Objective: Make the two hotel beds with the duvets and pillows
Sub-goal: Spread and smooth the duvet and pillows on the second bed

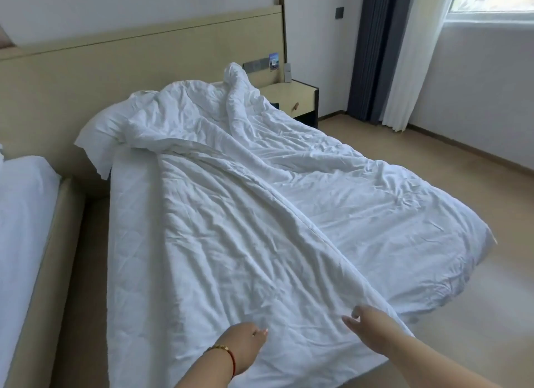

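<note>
Left hand (245, 340) and right hand (365, 327) both pinch the rumpled duvet (260, 214).

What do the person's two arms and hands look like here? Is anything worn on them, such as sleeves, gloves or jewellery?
Both forearms are bare, with no sleeves in view and no gloves. The left hand has two things at its wrist: a thin gold-coloured bracelet and, just behind it, a red string band. The right hand and its wrist carry nothing that shows. No rings are visible on either hand.
</note>
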Demonstrator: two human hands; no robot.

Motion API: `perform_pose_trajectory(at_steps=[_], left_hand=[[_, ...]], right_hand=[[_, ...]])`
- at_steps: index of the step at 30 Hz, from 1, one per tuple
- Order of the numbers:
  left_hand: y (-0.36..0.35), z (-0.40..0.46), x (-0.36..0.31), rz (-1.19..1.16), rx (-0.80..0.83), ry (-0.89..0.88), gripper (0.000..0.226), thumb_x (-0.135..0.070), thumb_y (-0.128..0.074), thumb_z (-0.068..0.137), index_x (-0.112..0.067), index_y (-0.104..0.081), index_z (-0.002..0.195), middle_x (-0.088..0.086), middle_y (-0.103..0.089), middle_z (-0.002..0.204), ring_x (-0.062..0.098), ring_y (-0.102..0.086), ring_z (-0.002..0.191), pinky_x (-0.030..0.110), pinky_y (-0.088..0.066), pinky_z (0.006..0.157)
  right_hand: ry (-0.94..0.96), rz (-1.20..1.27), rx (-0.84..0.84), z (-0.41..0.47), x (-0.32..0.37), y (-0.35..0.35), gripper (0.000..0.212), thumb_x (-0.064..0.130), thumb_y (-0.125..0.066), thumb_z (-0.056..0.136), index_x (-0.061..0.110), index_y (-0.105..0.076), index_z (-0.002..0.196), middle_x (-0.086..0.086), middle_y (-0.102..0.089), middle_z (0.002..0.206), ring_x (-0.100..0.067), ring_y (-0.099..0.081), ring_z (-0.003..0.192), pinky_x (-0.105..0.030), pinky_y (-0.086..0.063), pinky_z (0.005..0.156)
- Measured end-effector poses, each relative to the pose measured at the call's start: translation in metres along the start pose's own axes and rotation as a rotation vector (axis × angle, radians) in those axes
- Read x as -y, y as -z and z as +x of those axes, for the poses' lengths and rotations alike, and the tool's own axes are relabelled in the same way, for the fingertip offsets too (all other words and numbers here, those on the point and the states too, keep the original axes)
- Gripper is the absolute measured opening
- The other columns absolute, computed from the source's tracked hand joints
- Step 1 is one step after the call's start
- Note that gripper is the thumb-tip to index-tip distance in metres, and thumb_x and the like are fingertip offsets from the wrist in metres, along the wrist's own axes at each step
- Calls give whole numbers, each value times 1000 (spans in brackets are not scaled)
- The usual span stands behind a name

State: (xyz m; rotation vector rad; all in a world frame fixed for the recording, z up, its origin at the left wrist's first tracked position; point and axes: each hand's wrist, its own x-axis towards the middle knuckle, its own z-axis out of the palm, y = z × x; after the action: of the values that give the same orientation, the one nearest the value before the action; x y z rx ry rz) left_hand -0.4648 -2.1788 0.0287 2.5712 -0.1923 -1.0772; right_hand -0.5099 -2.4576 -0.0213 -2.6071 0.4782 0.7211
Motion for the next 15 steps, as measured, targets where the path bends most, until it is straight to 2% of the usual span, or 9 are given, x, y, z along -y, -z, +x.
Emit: perform_pose_trajectory(at_steps=[2, 3, 8, 10, 12, 15], left_hand=[[4, 6, -20, 3, -10, -42, 36, -45, -31, 102, -18, -51, 92, 6, -57, 102, 13, -46, 86, 25, -42, 86], [6, 9, -31, 6, -9, -57, 36, -46, -31, 102, -18, -52, 93, 5, -56, 99, 13, -47, 86, 25, -41, 85], [18, 50, -93, 9, -50, -129, 33, -49, -34, 100, -27, -43, 78, -10, -46, 79, 6, -43, 69, 22, -39, 71], [23, 79, -128, -6, -71, -143, 28, -49, -34, 100, -31, -46, 83, -12, -48, 81, 3, -44, 69, 21, -40, 67], [23, 119, -170, -38, -82, -149, 29, -50, -34, 99, -30, -54, 105, -11, -55, 99, 3, -51, 80, 23, -46, 78], [18, 188, -245, -54, -117, -140, 47, -51, -36, 99, -25, -43, 137, -5, -45, 137, 9, -53, 112, 25, -41, 97]], right_hand=[[-41, 85, -74, 5, -19, 14, 40, 50, -42, 94, 16, -59, 103, 2, -62, 99, -16, -58, 91, -27, -39, 69], [-59, 113, -104, 9, -30, 21, 39, 50, -43, 94, 15, -59, 100, 1, -62, 99, -17, -59, 92, -28, -40, 71], [-152, 138, -180, 52, -93, 71, 32, 47, -40, 97, 17, -50, 92, 0, -61, 98, -18, -56, 90, -28, -37, 71], [-189, 183, -217, 81, -123, 95, 32, 46, -41, 98, 17, -48, 87, 1, -57, 87, -18, -54, 85, -28, -35, 69], [-223, 246, -241, 117, -157, 124, 34, 44, -42, 97, 18, -44, 77, 4, -51, 76, -18, -51, 79, -29, -34, 66], [-261, 289, -264, 174, -214, 173, 35, 44, -42, 97, 18, -43, 73, 3, -51, 73, -16, -48, 69, -26, -31, 55]])
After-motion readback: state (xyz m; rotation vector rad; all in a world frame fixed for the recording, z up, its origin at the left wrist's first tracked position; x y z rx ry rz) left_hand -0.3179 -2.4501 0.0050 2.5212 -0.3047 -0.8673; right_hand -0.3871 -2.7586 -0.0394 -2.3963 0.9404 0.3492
